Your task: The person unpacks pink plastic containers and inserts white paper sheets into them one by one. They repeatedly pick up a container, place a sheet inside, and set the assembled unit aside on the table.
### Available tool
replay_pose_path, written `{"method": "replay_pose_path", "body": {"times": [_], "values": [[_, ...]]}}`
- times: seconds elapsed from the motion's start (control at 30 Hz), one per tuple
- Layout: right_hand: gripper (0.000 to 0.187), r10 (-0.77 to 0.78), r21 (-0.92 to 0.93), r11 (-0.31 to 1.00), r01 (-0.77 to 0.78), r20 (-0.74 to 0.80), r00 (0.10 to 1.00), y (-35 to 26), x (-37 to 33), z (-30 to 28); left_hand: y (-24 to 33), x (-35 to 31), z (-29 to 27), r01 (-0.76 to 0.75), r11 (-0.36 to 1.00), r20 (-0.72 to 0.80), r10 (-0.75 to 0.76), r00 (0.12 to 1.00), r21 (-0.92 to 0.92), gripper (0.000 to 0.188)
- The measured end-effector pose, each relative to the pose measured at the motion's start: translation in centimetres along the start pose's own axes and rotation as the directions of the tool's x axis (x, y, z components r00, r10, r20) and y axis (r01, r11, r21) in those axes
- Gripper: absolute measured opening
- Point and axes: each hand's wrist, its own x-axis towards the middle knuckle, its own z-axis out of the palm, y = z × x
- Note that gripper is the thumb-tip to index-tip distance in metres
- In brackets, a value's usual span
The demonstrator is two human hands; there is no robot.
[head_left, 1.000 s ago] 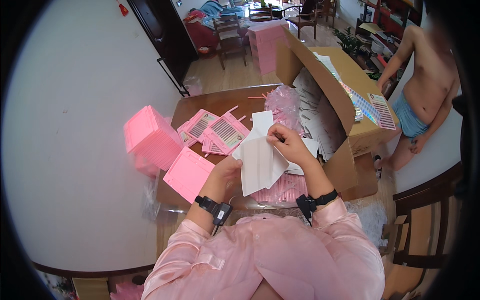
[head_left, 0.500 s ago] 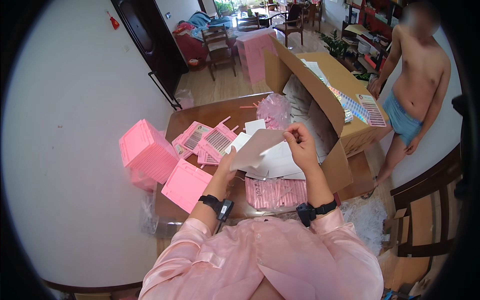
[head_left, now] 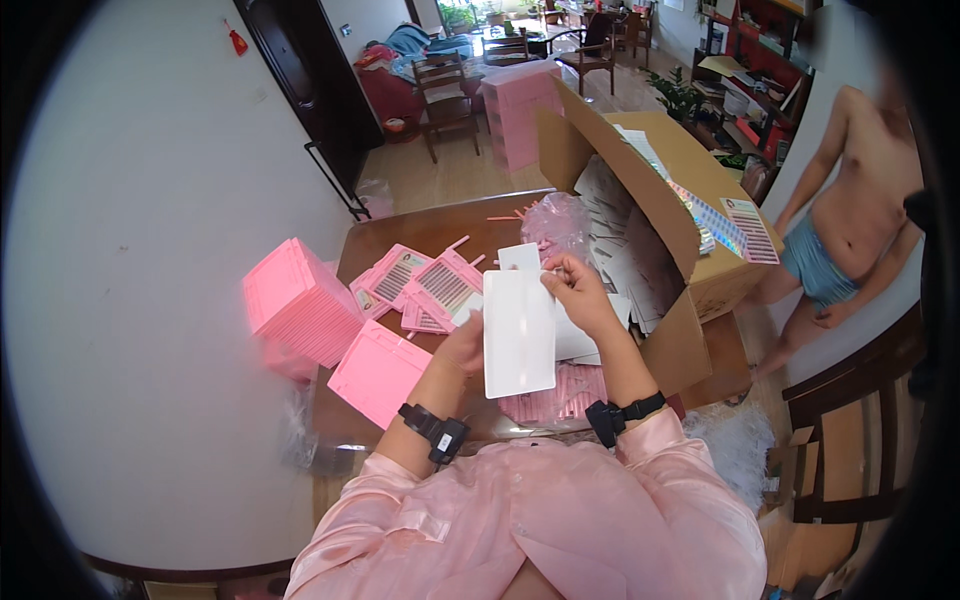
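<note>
I hold up a white rectangular card [head_left: 519, 335], its face turned toward me. My right hand [head_left: 580, 298] is closed, pinching the card's upper right edge between thumb and fingers. My left hand [head_left: 463, 345] is at the card's left edge, slightly blurred; its fingers are partly hidden, so I cannot tell whether they grip. A smaller white card [head_left: 518, 257] shows just beyond the held one. Under my right hand lie more white cards [head_left: 572, 338] on top of a bag of pink strips [head_left: 575, 392]. Left of my left hand are pink cases with rows of dark lashes [head_left: 440, 285].
A tall stack of pink cases [head_left: 300, 305] and a single pink case [head_left: 378, 372] stand at the table's left. A large open cardboard box [head_left: 690, 330] full of white cards fills the right side. A pink plastic bag [head_left: 556, 222] lies behind. Another person [head_left: 850, 200] stands at right.
The card has turned from tilted and edge-on to upright, facing me. My left hand has slid along its edge. The other person has shifted right.
</note>
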Motion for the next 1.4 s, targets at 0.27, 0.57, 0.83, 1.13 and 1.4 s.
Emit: {"method": "replay_pose_path", "body": {"times": [0.27,0.57,0.83,1.13,1.4], "values": [[0.031,-0.204,-0.61,0.792,0.026,-0.223,0.953,0.9,0.5,3.8,1.3,-2.8,-1.6,0.054,0.998,0.044,-0.055,0.997,0.02,0.129],[0.031,0.001,-0.695,0.717,0.053,0.076,0.997,0.4,-0.9,9.2,2.0,-6.4,-3.9,-0.027,0.987,-0.119,0.046,0.992,0.157,0.117],[0.028,-0.111,-0.513,0.787,0.342,0.428,0.897,1.4,-2.9,12.3,3.0,-8.5,-6.1,-0.097,0.995,-0.223,0.093,0.97,-0.007,0.119],[0.027,0.707,-0.847,0.489,0.207,0.524,0.474,2.5,-6.1,5.3,8.8,-12.6,-9.6,-0.207,0.974,-0.221,0.224,0.949,0.098,0.12],[0.032,0.01,-0.538,0.839,0.084,0.17,0.985,1.5,-2.3,16.1,3.5,-12.9,-8.1,0.138,0.978,-0.119,-0.121,0.986,0.153,0.119]]}}
